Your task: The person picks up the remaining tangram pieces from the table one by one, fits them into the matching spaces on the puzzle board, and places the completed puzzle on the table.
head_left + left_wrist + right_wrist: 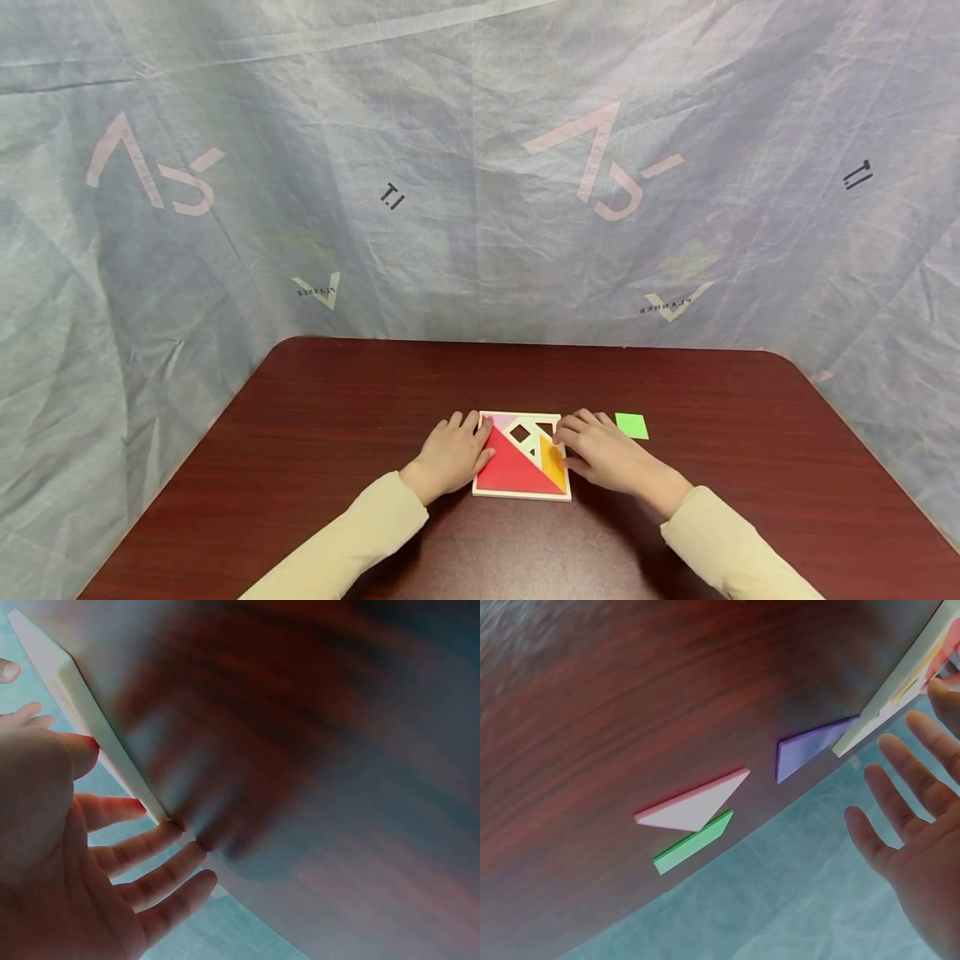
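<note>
A pale square tangram board [522,497] lies on the table between both hands. A large red piece [513,471] fills its lower left, a yellow-orange piece [552,467] its right side, and a pinkish-purple piece [497,421] its upper left corner. Between these the board has several dark cut-outs. My left hand [450,454] rests along the left edge, thumb over the red piece, fingers fairly straight. Over the right edge lies my right hand [611,454], thumb by the yellow-orange piece, fingers loosely extended. In the right wrist view, a purple piece [810,750] lies beside the board.
A pink triangle [697,802] and a green piece [694,844] lie close together on the table, past the purple one. The head view shows the green square [632,426] right of my right hand. Behind the dark red-brown table [360,383] hangs a grey printed cloth [465,250].
</note>
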Available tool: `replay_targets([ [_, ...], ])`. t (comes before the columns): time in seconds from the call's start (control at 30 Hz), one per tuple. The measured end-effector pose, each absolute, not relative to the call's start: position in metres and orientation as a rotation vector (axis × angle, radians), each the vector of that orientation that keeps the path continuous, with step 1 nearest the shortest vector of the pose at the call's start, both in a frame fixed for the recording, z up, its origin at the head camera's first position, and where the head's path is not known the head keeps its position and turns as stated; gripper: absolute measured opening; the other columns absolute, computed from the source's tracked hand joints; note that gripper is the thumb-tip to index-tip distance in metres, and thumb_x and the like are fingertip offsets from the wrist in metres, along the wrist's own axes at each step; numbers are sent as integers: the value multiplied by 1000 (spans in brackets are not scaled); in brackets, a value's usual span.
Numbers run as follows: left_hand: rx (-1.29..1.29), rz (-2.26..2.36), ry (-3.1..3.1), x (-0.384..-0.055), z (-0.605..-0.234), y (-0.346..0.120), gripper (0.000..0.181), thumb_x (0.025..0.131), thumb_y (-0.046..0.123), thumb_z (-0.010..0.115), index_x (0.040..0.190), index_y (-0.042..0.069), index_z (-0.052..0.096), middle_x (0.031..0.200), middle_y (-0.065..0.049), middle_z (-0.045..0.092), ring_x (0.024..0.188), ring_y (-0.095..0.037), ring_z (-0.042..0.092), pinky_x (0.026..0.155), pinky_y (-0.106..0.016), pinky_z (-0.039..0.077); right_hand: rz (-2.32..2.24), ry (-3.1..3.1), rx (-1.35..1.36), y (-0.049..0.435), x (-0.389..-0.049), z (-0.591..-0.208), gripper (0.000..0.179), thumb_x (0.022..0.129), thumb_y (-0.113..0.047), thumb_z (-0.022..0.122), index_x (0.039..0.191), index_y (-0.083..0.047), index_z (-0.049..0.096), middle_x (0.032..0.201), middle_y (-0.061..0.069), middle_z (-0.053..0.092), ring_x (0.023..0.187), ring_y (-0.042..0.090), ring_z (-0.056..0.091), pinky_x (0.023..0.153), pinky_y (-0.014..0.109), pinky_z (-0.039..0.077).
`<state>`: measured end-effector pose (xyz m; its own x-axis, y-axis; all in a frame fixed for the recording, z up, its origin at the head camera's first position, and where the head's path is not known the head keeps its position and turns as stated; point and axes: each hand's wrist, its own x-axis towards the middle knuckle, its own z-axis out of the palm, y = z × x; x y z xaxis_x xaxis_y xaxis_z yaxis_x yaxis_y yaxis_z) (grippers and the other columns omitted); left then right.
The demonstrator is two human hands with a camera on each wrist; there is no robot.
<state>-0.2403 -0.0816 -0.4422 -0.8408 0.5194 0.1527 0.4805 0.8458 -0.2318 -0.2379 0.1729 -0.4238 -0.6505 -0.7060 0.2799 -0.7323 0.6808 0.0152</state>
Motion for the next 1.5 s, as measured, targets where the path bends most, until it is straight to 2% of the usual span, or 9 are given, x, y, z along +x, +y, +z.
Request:
replay_targets([
  [0.27, -770, 276, -2809, -240, -441, -81, 48, 92, 43, 45, 129, 13, 51, 119, -8, 51, 101, -24, 51, 80, -35, 46, 133, -2632, 1110, 184, -241, -420, 23, 76, -20, 72, 96, -14, 63, 104, 2, 60, 99, 22, 53, 80, 44, 43],
  [0.73, -770, 266, -2814, -240, -441, -82, 48, 92, 43, 46, 129, 13, 52, 118, -8, 51, 102, -24, 51, 80, -36, 46, 180, -2630, 1006, 207, -248, -423, 23, 73, -15, 74, 94, -12, 65, 99, 0, 60, 93, 20, 53, 76, 42, 41],
  [1.0, -769, 271, -2825, -241, -442, -82, 48, 92, 43, 45, 130, 13, 51, 119, -8, 51, 102, -24, 51, 80, -36, 46, 201, -2679, 909, 222, -252, -424, 21, 75, -14, 72, 95, -11, 65, 99, 1, 60, 91, 20, 52, 73, 41, 40],
  [1.3, -772, 272, -2821, -241, -442, -82, 48, 93, 44, 44, 130, 13, 51, 119, -8, 51, 102, -24, 51, 81, -35, 46, 210, -2744, 829, 238, -258, -427, 20, 77, -17, 72, 95, -12, 64, 99, 2, 60, 92, 23, 52, 72, 43, 41],
  [1.5, -774, 274, -2829, -242, -442, -82, 48, 93, 44, 44, 130, 14, 50, 119, -8, 51, 102, -24, 51, 81, -35, 46, 195, -2762, 775, 247, -260, -427, 27, 75, -15, 73, 99, -9, 64, 102, 6, 61, 93, 27, 53, 71, 45, 41],
])
